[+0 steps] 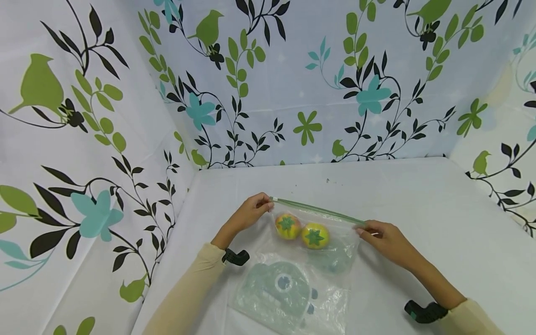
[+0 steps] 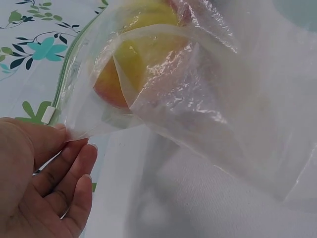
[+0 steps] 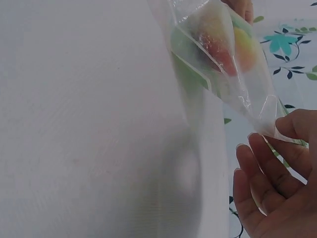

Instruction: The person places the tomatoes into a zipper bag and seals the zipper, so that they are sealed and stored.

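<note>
A clear plastic zip bag [image 1: 293, 284] with a pale blue-green print and a green zip edge stretches between both hands. Two yellow-red toy fruits with green star-shaped tops, one on the left [image 1: 287, 226] and one on the right [image 1: 316, 236], sit inside just under the zip. My left hand [image 1: 252, 211] pinches the top left corner, beside the white slider [image 2: 48, 115]. My right hand [image 1: 385, 239] pinches the top right corner between thumb and forefinger. In the left wrist view the bag film [image 2: 237, 129] hangs over the table, its lower corner pointing down.
A white-covered table [image 1: 418, 195] lies under the bag. Patterned cloth [image 1: 268, 83] with birds, leaves and flowers rises behind it and along both sides. A black wrist device sits on the left wrist [image 1: 236, 257] and another on the right wrist [image 1: 425, 311].
</note>
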Motion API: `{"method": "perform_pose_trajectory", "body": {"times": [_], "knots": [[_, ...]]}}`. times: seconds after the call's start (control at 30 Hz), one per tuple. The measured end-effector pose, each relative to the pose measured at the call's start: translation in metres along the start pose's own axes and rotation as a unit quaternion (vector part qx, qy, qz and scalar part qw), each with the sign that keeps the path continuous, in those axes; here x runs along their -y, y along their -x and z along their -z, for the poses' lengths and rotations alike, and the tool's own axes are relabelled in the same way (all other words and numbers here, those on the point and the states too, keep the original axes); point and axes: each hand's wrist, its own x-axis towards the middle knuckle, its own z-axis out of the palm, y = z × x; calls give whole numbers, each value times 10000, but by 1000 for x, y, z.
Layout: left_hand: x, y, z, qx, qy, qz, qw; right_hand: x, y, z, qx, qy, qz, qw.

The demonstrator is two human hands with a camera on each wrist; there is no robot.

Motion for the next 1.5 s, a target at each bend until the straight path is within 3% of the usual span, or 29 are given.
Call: {"method": "perform_pose_trajectory", "body": {"times": [0.3, 0.6, 1.13, 1.5], "knots": [[-4, -4, 5, 35, -563, -100, 9984, 9, -22, 0, 88, 123, -163, 9998], [-14, -10, 13, 135, -1047, -289, 9940, 32, -57, -4, 269, 565, 430, 9971], [-32, -15, 21, 583, -2293, -551, 9700, 74, -118, -53, 1010, 741, 677, 9898], [-37, -13, 25, 731, -2587, -542, 9617, 104, -148, -83, 1224, 814, 1114, 9828]]}}
